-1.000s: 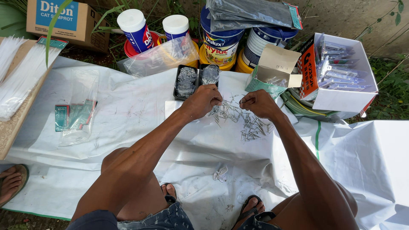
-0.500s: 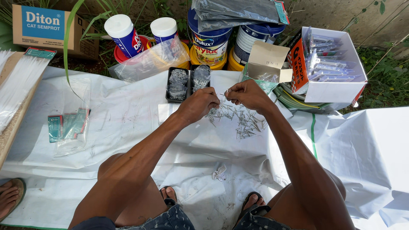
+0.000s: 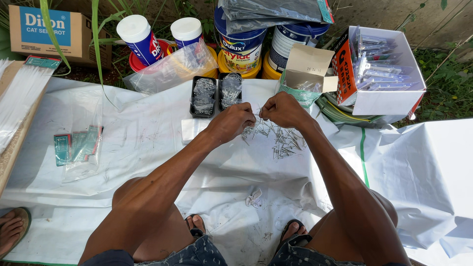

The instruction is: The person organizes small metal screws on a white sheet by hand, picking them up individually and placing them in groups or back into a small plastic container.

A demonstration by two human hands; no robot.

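The left hand (image 3: 232,121) and the right hand (image 3: 282,109) meet over the far middle of a white plastic sheet (image 3: 148,148), fingers curled in and thumb and forefinger pinched together; each seems to grip a small metal piece, though what lies between the fingertips is too small to tell surely. Just below and to the right of the hands lies a loose heap of small nails (image 3: 278,140) on the sheet. Just beyond the left hand stand two black trays (image 3: 216,93) side by side, both filled with the same grey metal pieces. Near them to the right sits a small open cardboard box (image 3: 308,66) with its flap up, and further right a larger white box with an orange-red side (image 3: 389,93), full of clear packets. Along the far edge stand paint pails (image 3: 241,47) with blue and yellow labels, two white-lidded blue tubs (image 3: 140,37) and a clear plastic bag (image 3: 170,71) leaning on them. At far left is a brown carton with a blue label (image 3: 47,29). On the left of the sheet lies a clear bag of green-labelled packets (image 3: 79,148), and a stack of long clear sleeves (image 3: 17,103) rests at the left edge.
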